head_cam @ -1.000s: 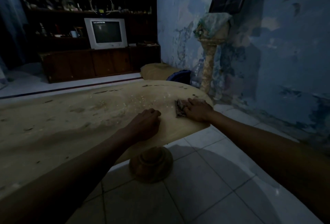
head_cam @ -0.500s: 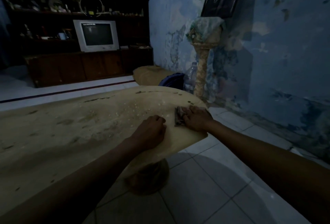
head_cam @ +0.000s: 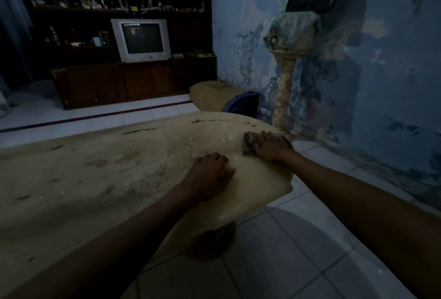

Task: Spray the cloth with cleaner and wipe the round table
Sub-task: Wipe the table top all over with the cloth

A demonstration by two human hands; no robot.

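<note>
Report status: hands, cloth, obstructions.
Right hand flat on cloth, near table edge. Left hand loosely curled, empty, resting on tabletop. Droplets ahead; no obstructions.

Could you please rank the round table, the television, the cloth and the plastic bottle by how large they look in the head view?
1. round table
2. television
3. plastic bottle, partly hidden
4. cloth, mostly under the right hand

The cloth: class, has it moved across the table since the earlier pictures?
Cannot tell. The cloth lies under the right hand near the table edge throughout; the camera itself shifted.
</note>
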